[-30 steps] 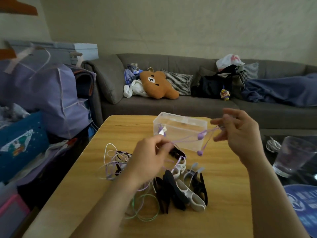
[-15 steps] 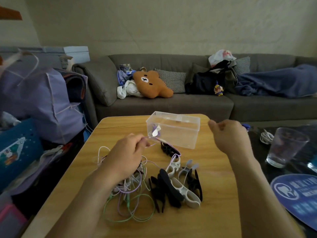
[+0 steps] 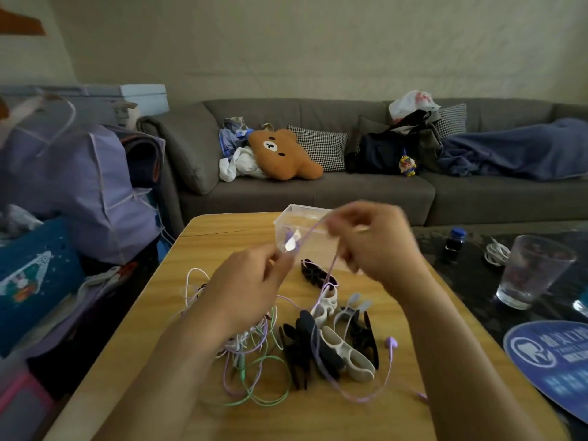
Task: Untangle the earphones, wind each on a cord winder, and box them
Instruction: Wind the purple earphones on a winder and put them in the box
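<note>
Above the wooden table, my left hand pinches the purple earphone cord near its white tag. My right hand, blurred, pinches the same cord a little higher and to the right. The cord drops from my hands across the pile of black and white cord winders, and one purple earbud lies on the table. A tangle of green, white and purple earphone cords lies under my left wrist. The clear plastic box stands open behind my hands.
A drinking glass, a small dark bottle and a coiled white cable sit on the dark surface at right. A blue round mat overlaps the table's right edge. Bags are piled at left; a sofa stands behind.
My right hand moved left toward the left hand and took hold of the purple cord. The earbud end now lies on the table at the right of the winders.
</note>
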